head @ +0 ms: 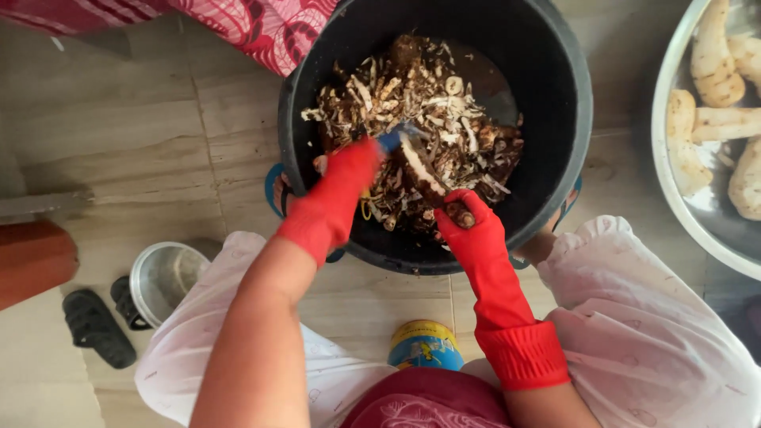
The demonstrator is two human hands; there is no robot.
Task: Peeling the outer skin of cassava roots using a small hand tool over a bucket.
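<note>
A: A brown root (428, 178), half peeled and showing a pale strip, hangs slantwise over a black bucket (571, 103) of peelings (428, 103); where does it sit in the hands?

B: Its lower end is buried in the right hand (464, 222), whose red-gloved fingers are closed tight around it; the upper end rises toward the left hand (357, 162), which is wrapped round a blue-handled peeler or knife (392, 139); the blade itself is blurred, though it appears to lie against the root's upper part.

A: So both hands are shut on something?

B: Yes; the right on the root, the left on the tool; no finger stands apart from the rest.

A: What might go wrong from here?

B: By my judgement, the blade could skid off the wet, rounded skin and run down toward the right glove, since that hand holds just below the cut; the root could also slip from the smooth rubber and drop among the peelings.

A: And around them?

B: To the right, a metal basin (674, 182) holds pale peeled roots (713, 59); on the tiled floor (119, 143) at left stand a small steel cup (162, 277) and dark sandals (95, 325); a yellow and blue tin (424, 345) sits between the person's knees; red patterned cloth (261, 28) shows beyond the bucket.
</note>
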